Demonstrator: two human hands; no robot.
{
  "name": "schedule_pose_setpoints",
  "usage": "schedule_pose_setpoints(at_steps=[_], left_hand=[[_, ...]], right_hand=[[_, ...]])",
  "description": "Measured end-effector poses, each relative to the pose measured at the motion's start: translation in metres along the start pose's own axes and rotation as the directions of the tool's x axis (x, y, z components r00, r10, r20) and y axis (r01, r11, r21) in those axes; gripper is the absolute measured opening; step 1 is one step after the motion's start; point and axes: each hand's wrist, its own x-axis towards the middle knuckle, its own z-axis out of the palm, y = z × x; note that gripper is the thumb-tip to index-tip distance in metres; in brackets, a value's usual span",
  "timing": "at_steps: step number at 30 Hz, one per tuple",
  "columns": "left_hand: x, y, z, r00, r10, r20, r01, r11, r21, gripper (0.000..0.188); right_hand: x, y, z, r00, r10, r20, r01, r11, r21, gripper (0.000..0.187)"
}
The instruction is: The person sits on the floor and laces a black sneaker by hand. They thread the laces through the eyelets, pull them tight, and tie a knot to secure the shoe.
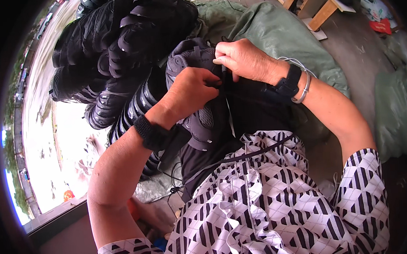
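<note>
Grey floor and a crumpled green sheet form the backdrop on my feed. Near the middle I see a dark grey shoe, its toe pointing to 6 o'clock and its collar to 12, so the long axis runs roughly toward the wearer. From the right, at about 1 o'clock on the shoe, the right hand pinches a dark lace between thumb and forefinger. Across the shoe's middle lies the left hand, fingers drawn in narrow; I cannot tell exactly what they grip. A pale strand hangs just beside the shoe at 4 o'clock.

I get the most working room along the shoe's right edge, over the black trousers. Its left edge is tight: a nested row of dark shoes stands close at 9 o'clock, and a tall black pile crowds 10 to 11. The patterned shirt bounds 5 to 6 o'clock. Farther out, I have a wooden frame at 1 and green plastic at 3.
</note>
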Motion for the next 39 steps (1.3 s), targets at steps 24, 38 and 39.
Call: schedule_pose_setpoints(at_steps=[24, 38, 39], left_hand=[[0.026, 0.016, -0.001, 0.968, -0.116, 0.225, 0.09, 0.989, 0.12, 0.017], [0.014, 0.004, 0.005, 0.991, 0.052, 0.127, -0.065, 0.993, 0.102, 0.018], [0.014, 0.005, 0.006, 0.991, 0.037, 0.13, -0.049, 0.995, 0.086, 0.018]], right_hand=[[-0.005, 0.009, -0.003, 0.956, 0.289, -0.042, -0.24, 0.859, 0.452, 0.025], [-0.079, -0.018, 0.04, 0.876, 0.481, 0.037, -0.442, 0.769, 0.462, 0.011], [-0.077, -0.018, 0.041, 0.884, 0.468, 0.026, -0.425, 0.776, 0.466, 0.011]])
